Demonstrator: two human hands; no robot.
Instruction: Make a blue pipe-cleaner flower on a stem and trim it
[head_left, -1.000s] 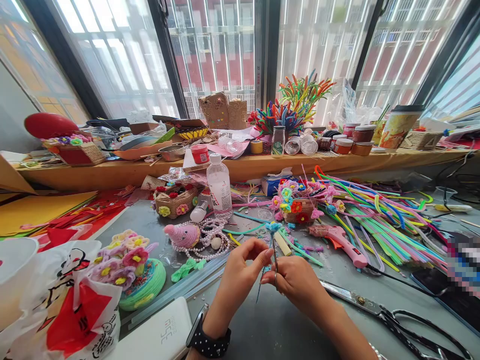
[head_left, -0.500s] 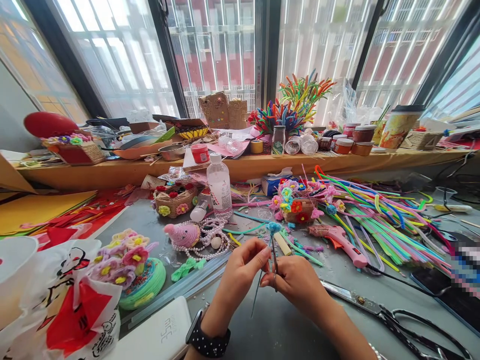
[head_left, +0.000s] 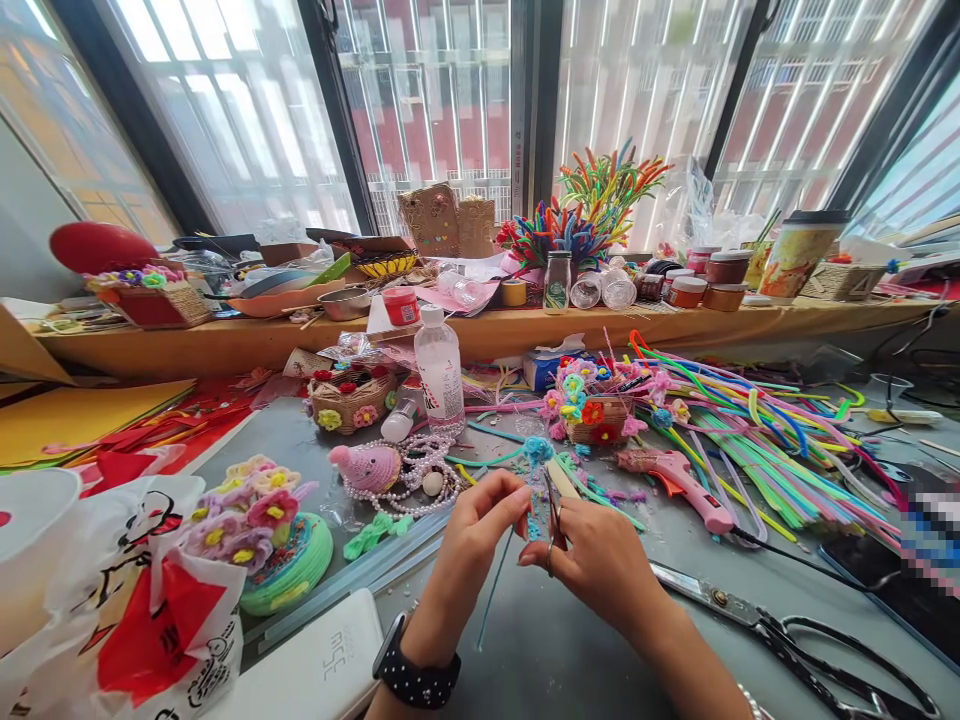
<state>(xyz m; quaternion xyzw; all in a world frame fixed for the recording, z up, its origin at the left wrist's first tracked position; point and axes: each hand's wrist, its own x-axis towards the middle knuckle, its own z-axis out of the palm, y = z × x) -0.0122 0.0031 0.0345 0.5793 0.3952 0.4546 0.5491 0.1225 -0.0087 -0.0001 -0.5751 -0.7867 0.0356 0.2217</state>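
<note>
My left hand (head_left: 474,540) pinches a thin blue-green pipe cleaner (head_left: 495,585) that trails down toward the table's near edge. A small blue pipe-cleaner flower (head_left: 537,452) tops a stem held upright between both hands. My right hand (head_left: 596,555) is closed round that stem, fingers curled. The two hands meet over the grey table (head_left: 570,660), just in front of a glue stick (head_left: 561,480). A black watch sits on my left wrist.
A pink glue gun (head_left: 679,485) and a spread of coloured pipe cleaners (head_left: 772,440) lie to the right. Large scissors (head_left: 757,620) rest near my right forearm. A flower basket (head_left: 600,405), water bottle (head_left: 439,375), pearl beads (head_left: 420,470) and a green flower pot (head_left: 281,555) crowd the table.
Both hands rose slightly and shifted a little left. The trailing pipe cleaner swung down and left. The flower head tilted leftward.
</note>
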